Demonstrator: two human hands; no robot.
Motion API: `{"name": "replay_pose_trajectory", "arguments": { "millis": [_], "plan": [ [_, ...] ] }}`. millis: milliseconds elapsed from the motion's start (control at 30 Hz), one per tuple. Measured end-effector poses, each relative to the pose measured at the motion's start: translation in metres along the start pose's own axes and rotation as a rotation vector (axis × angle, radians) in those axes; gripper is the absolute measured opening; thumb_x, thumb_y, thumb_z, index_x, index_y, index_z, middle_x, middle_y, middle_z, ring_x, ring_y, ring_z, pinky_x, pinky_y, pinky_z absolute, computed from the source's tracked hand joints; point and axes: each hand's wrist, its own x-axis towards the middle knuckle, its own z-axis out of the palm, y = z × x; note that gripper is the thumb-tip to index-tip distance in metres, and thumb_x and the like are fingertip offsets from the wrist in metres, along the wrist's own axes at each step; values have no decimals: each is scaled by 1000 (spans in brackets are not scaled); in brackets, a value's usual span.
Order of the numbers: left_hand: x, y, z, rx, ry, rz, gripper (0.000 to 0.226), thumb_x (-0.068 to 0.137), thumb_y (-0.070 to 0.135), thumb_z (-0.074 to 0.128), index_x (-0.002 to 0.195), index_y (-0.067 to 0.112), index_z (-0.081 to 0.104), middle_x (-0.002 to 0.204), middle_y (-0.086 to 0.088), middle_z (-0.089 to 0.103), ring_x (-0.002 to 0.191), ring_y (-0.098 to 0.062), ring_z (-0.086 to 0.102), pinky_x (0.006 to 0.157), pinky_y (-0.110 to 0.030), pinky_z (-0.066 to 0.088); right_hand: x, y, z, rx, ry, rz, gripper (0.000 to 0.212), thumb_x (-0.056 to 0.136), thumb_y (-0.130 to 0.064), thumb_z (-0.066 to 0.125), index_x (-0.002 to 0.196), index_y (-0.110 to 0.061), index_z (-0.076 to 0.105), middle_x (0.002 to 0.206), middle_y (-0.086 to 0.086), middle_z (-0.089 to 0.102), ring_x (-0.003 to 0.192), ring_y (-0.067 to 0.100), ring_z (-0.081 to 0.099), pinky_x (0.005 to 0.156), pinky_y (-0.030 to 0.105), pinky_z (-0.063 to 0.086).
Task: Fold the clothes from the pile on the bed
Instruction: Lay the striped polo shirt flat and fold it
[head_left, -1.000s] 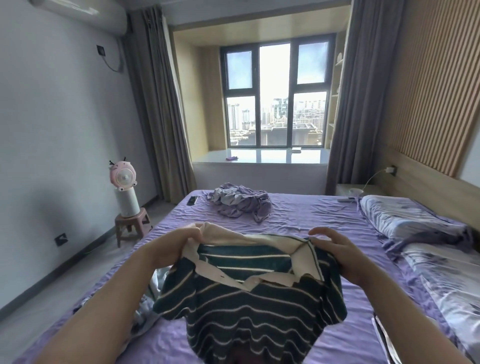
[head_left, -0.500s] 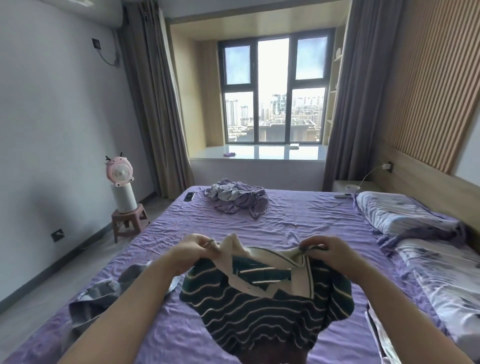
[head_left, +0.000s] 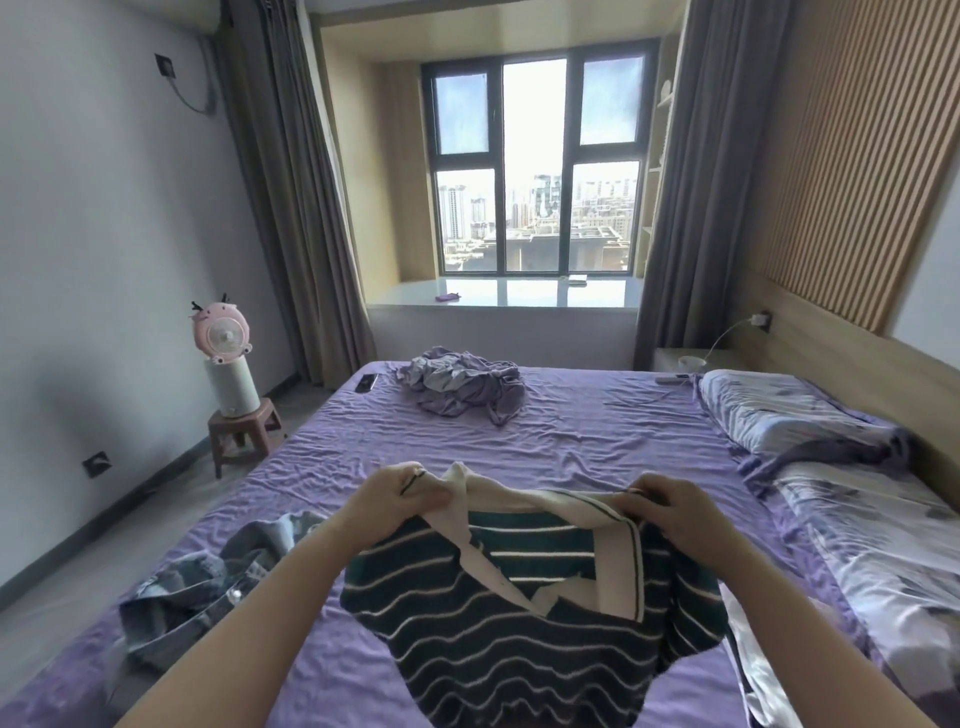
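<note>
Pinching the striped shirt (head_left: 498, 623) — both hands.

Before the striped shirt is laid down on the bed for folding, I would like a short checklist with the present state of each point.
1. Left hand grips the collar: ok.
2. Right hand grips the collar on the other side: ok.
3. Striped shirt hangs spread between the hands, front facing the camera: ok.
4. Bare sheet on the bed beyond the hands to lay it on: ok.
5. Denim garment lies apart from the shirt, at its left: ok.
6. Lower hem free of twists: cannot tell, it is out of view.
</note>
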Motion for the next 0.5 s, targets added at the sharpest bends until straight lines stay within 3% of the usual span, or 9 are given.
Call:
{"name": "replay_pose_trajectory", "arguments": {
  "millis": [100,167,267,300,367,433,500],
  "plan": [
    [-8,-9,11,51,102,-24,40,75,43,74,73,12,49,66,5,49,51,2,43,54,-14,38,-4,11,14,-7,-21,16,16,83,-30,68,71,-22,65,63,-5,63,57,0,54,57,16,39],
    [-14,-14,15,-22,130,-59,39,74,38,78,89,15,51,74,2,56,58,0,51,54,-13,41,-4,14,23,24,-41,38,15,84,-27,68,71,-21,65,63,-5,64,57,1,54,57,17,39],
    [-23,-24,12,-190,-42,-81,58,75,22,80,121,33,46,79,-3,60,70,-9,61,64,-16,48,-4,17,34,120,-22,62,10,83,-21,69,74,-17,67,69,0,66,60,1,56,57,13,39],
    [-23,-27,8,-186,-116,-76,56,75,17,79,120,35,51,82,-2,60,74,-9,61,68,-17,49,-3,16,36,191,-3,72,7,82,-18,70,76,-16,69,72,1,67,63,2,59,58,11,41],
    [-22,-32,1,-128,-202,-63,30,76,14,78,102,25,67,88,2,63,82,-7,61,73,-18,49,-1,11,39,298,1,81,5,80,-9,70,81,-14,71,78,0,70,69,4,63,62,9,45],
    [-17,-38,-6,-106,-196,-49,11,79,16,75,89,14,70,81,3,63,76,-5,58,70,-17,46,2,7,41,262,-45,39,11,80,-5,70,84,-15,72,81,-2,71,74,4,64,66,11,47],
    [-12,-44,-13,-161,-157,-49,7,81,17,73,83,11,69,72,4,61,67,-4,56,63,-14,44,3,3,43,214,-85,30,9,80,-10,71,82,-19,73,79,-4,71,72,3,63,67,12,47]
  ]
}}
